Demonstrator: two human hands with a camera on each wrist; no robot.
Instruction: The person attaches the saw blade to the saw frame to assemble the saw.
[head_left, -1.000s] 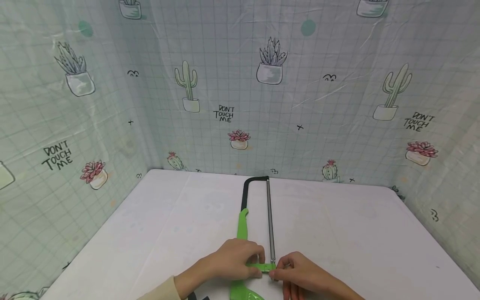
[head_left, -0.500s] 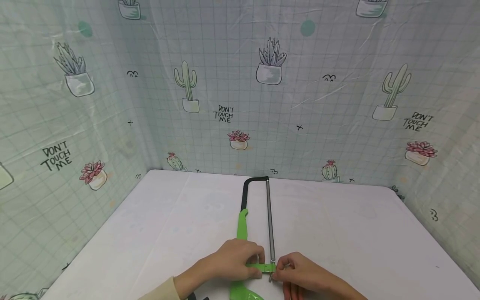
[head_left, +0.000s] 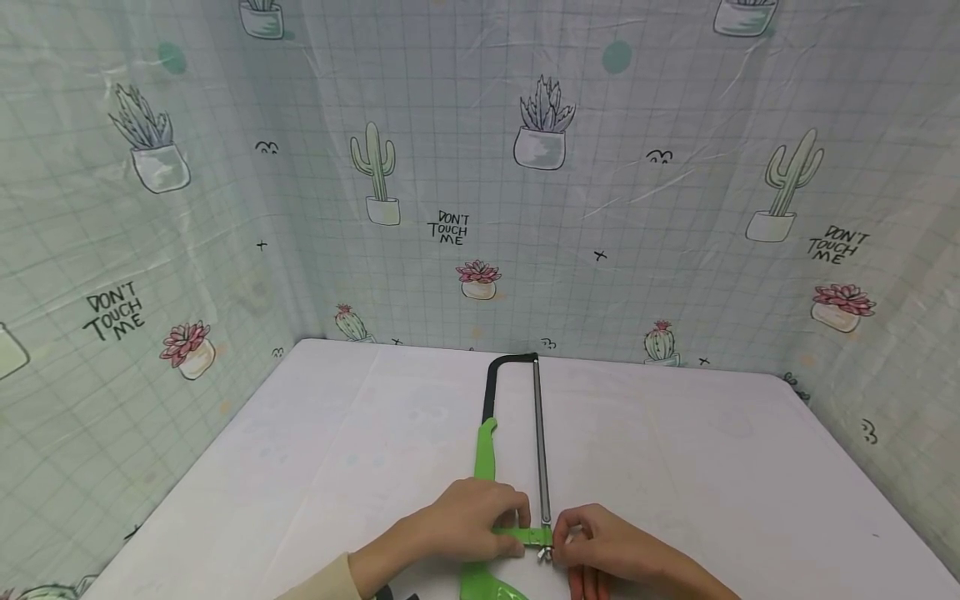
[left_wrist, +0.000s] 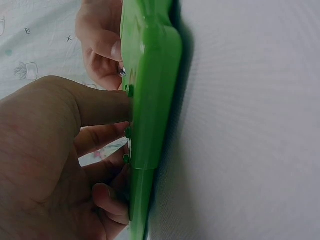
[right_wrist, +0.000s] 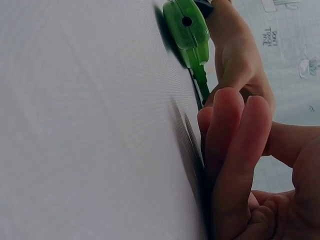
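A hacksaw [head_left: 485, 450] with a green handle and black front frame lies on the table in the head view, its grey blade [head_left: 540, 442] to the right. My left hand [head_left: 476, 521] grips the short green arm at its near end, thumb on the near side. At that arm's tip, a small metal wing nut [head_left: 545, 554] sticks out towards me. The thumb and forefinger of my right hand [head_left: 603, 546] pinch at its right side. In the left wrist view the green handle [left_wrist: 155, 90] hides most of the nut. Raised right fingers [right_wrist: 235, 150] cover it in the right wrist view.
The white tabletop [head_left: 697, 467] extends to both sides and behind the saw. A curtain printed with cacti [head_left: 600, 208] hangs along the back and sides. Part of a black object [head_left: 384, 592] shows beneath the left wrist.
The wing nut, hidden behind the right fingers a second ago, has turned and now shows its wings. My right fingers have shifted slightly right. The left hand and the hacksaw have stayed still.
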